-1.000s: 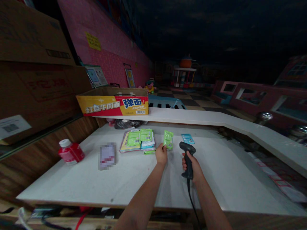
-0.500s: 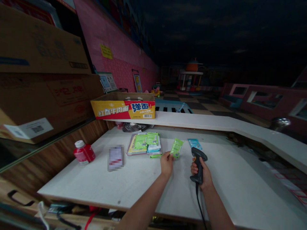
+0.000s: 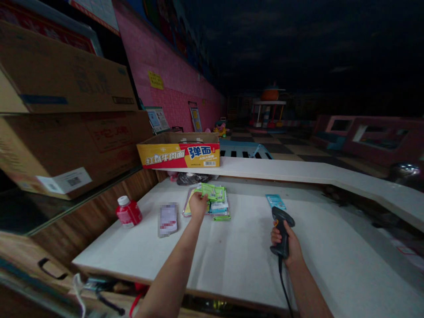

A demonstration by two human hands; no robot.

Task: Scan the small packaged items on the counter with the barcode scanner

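Observation:
My right hand (image 3: 289, 243) is wrapped around the handle of a black corded barcode scanner (image 3: 282, 234), its head towards a blue packet (image 3: 275, 202) lying flat on the table. Over to the left, my left hand (image 3: 198, 204) reaches onto a pile of small packets, its fingers closed on the edge of a green packet (image 3: 207, 190). White and blue packets (image 3: 219, 206) lie under the green ones, and another green packet (image 3: 221, 217) sticks out at the pile's near side. My left hand hides part of the pile's left side.
A red bottle with a white cap (image 3: 128, 213) and a blurred-out flat item (image 3: 168, 219) stand left of the pile. An open yellow and red carton (image 3: 180, 154) sits on the raised white ledge (image 3: 278, 166). Large cardboard boxes (image 3: 66, 141) are stacked at far left.
My left hand has moved left from the middle of the table to the pile; the green packet it held there is gone from that spot. The view has turned slightly left. My right hand keeps the scanner.

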